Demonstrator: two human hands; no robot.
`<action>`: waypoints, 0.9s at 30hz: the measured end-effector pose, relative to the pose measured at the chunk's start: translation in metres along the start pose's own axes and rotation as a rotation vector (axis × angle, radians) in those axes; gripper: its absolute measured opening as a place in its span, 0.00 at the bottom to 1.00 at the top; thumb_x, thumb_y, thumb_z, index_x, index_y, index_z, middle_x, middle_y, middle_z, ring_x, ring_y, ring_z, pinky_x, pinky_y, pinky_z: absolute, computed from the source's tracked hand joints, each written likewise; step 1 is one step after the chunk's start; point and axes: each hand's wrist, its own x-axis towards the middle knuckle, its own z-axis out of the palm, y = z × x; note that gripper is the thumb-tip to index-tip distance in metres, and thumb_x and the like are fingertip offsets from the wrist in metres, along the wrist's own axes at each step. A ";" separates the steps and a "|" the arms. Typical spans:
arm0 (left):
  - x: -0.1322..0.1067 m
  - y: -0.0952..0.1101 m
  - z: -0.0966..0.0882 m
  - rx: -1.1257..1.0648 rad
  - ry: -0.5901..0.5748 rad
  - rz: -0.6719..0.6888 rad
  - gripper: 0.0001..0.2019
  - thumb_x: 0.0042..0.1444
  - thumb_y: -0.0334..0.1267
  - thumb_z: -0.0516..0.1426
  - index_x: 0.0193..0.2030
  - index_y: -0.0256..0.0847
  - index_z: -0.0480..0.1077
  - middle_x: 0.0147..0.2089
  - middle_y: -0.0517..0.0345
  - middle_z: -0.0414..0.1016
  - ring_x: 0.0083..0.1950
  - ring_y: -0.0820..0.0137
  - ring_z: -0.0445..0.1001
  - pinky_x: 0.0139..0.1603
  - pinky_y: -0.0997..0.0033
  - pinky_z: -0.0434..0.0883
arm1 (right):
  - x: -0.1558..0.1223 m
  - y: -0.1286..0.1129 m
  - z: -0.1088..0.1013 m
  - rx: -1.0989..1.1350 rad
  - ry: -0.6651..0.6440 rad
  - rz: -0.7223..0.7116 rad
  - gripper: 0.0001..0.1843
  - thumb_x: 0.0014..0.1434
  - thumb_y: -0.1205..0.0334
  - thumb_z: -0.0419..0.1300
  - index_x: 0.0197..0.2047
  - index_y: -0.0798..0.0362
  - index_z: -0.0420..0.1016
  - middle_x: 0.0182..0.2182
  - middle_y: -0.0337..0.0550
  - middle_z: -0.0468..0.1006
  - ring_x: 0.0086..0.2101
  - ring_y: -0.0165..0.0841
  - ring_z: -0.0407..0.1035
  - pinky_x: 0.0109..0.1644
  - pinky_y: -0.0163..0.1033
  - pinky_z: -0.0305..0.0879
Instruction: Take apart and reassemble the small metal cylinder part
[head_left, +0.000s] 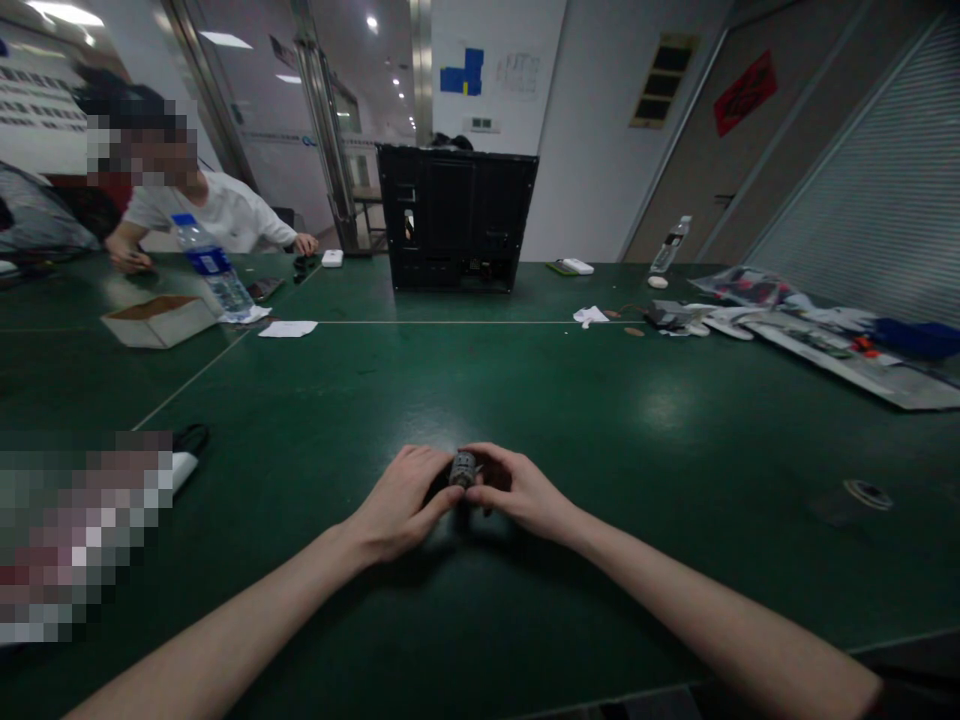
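My left hand (409, 495) and my right hand (517, 490) meet near the middle of the green table, both closed around a small grey cylindrical metal part (464, 467). Slots or ridges show on its upper side, and it looks like a small motor core, though its exact kind is unclear. The thumbs press at its near end, and the fingers curl behind it. Some of its sides are hidden by the fingers. Away to the right, a dark cylinder with a pale ringed end (868, 495) rests on the table, apart from both hands.
Across the green table (450, 370) stands a black panel-like casing (457, 220). An open box (161, 322) and a tilted water bottle (214, 270) are at left, near a seated person in white. Bags, a tray (840, 355) and a blue container (919, 338) crowd the right.
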 end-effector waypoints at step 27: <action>-0.001 -0.002 0.004 0.014 0.034 -0.031 0.10 0.62 0.39 0.49 0.45 0.38 0.66 0.43 0.51 0.73 0.44 0.62 0.69 0.49 0.59 0.63 | 0.000 -0.002 -0.003 0.259 -0.010 0.007 0.30 0.48 0.62 0.67 0.54 0.51 0.65 0.40 0.43 0.71 0.31 0.27 0.65 0.32 0.33 0.66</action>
